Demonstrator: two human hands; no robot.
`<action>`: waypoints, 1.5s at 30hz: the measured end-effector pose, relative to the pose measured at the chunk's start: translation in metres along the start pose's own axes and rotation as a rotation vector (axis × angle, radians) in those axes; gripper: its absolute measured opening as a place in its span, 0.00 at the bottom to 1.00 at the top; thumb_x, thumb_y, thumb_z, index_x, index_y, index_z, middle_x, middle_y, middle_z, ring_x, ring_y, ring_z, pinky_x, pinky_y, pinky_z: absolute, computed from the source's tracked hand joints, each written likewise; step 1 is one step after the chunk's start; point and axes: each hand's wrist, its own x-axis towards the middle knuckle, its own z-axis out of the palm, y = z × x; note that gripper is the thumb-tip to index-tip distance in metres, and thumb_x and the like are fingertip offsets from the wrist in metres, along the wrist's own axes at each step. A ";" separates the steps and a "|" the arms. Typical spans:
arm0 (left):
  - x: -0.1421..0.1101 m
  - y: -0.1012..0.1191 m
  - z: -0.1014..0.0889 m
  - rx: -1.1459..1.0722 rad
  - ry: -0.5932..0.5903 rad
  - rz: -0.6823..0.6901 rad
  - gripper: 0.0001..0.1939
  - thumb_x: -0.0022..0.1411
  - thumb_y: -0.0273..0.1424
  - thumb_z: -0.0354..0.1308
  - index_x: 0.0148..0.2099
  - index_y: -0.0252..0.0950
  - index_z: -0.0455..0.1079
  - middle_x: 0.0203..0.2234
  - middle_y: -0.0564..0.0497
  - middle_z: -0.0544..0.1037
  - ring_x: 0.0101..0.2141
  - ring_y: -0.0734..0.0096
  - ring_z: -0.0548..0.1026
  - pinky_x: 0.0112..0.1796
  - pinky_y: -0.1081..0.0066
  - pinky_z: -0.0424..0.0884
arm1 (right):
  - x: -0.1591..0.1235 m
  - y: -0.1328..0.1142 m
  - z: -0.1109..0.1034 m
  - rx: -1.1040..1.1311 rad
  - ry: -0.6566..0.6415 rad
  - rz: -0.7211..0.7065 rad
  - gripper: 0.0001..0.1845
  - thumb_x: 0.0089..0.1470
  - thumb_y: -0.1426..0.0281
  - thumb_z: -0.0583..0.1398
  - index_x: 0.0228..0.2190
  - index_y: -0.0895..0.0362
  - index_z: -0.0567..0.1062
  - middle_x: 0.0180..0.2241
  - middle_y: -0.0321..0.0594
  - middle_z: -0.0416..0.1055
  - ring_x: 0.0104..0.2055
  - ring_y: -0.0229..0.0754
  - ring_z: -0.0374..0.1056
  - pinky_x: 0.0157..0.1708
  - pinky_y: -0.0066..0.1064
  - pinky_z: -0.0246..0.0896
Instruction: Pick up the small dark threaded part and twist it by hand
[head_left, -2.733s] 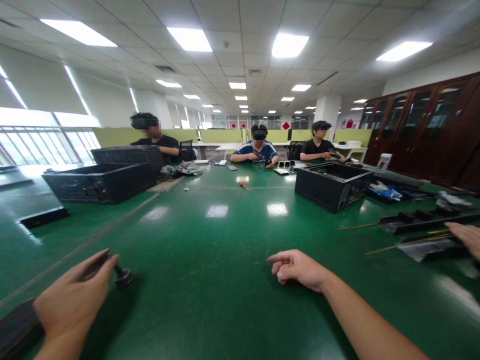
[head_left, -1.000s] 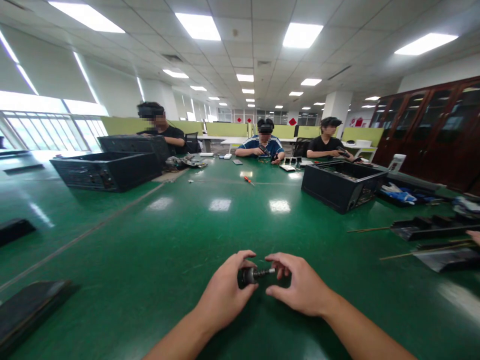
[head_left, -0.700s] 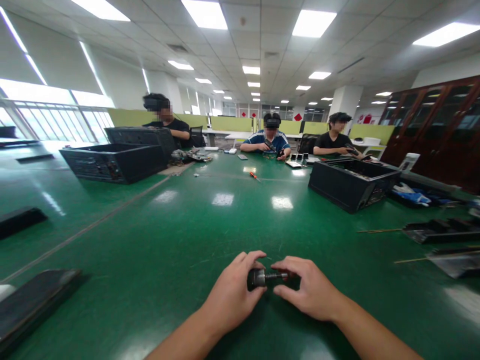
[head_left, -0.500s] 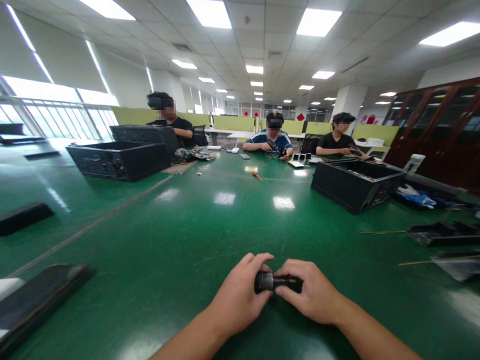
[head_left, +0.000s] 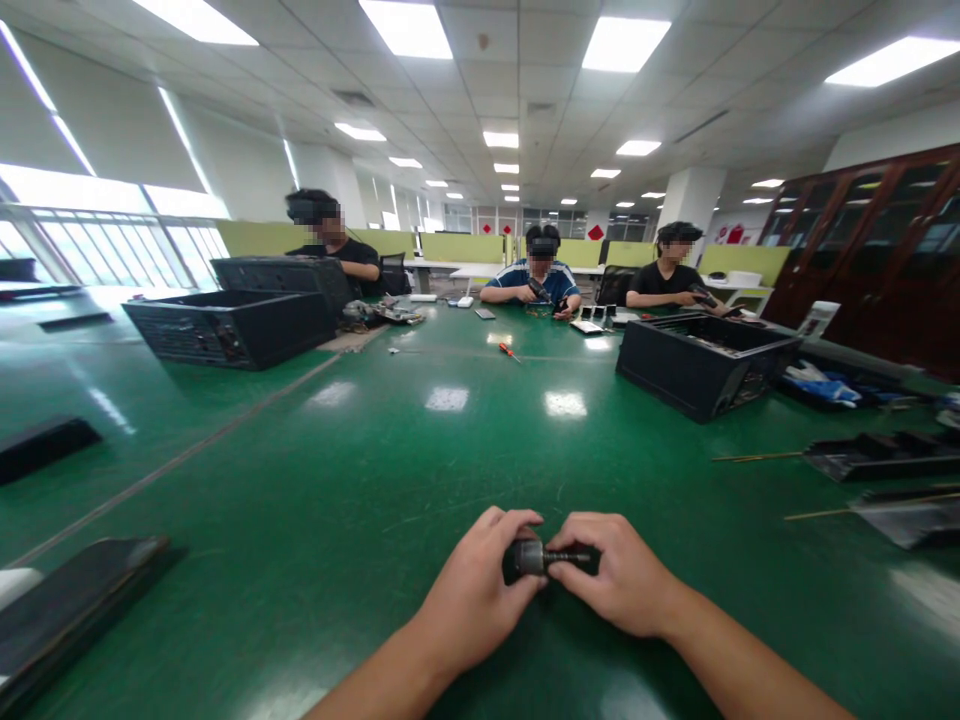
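My left hand (head_left: 474,570) is closed around a dark tool with a grey, chuck-like collar (head_left: 530,557), held low over the green table. A thin ribbed metal shaft, like a driver bit (head_left: 576,557), points right from the collar. The thumb and fingers of my right hand (head_left: 624,572) pinch this shaft close to the collar. Both hands almost meet at the collar, and their palms hide the rest of the tool.
An open black computer case (head_left: 701,365) stands at right, another black case (head_left: 232,325) at left. An orange screwdriver (head_left: 508,350) lies farther back on the green table (head_left: 390,450). Dark metal parts (head_left: 877,455) lie at right, a dark panel (head_left: 82,610) front left. Several people sit opposite.
The camera view has shifted slightly, so everything appears a little farther left. Both hands keep nearly the same hold on the tool and its shaft.
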 end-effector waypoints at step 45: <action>0.000 0.003 -0.007 0.033 0.039 0.037 0.20 0.55 0.19 0.62 0.48 0.43 0.70 0.39 0.52 0.72 0.42 0.67 0.72 0.46 0.66 0.69 | -0.001 0.002 -0.006 0.013 0.004 0.075 0.04 0.51 0.73 0.64 0.31 0.55 0.80 0.29 0.36 0.78 0.32 0.40 0.73 0.35 0.29 0.62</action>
